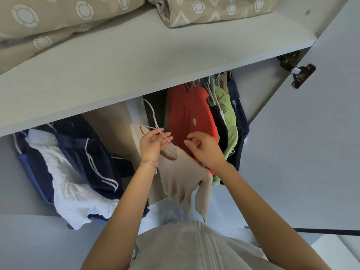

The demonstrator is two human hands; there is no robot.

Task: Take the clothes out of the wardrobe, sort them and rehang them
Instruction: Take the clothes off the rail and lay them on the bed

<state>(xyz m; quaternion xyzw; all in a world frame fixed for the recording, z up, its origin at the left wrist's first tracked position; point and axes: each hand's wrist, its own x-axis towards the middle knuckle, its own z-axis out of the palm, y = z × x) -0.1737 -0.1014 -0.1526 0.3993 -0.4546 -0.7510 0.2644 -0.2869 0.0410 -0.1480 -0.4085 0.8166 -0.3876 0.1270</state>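
Note:
A beige top [181,176] hangs on a white wire hanger [153,117] whose hook reaches up under the wardrobe shelf. My left hand [153,146] pinches the hanger's neck and shoulder wire. Just to the right of the beige top's collar, my right hand [204,148] has its fingers loosely curled, in front of a red polo shirt [190,115]; whether it holds anything is unclear. Right of the red shirt hang a black garment, a green shirt [228,117] and a dark navy one [240,114]. At the left hang navy striped clothes [87,151] and a white garment [68,191].
The grey wardrobe shelf [136,61] overhead carries folded beige patterned bedding [58,22]. The open wardrobe door [311,152] with its metal hinge [298,71] stands at the right. A gap between the left and right clothes groups surrounds the beige top.

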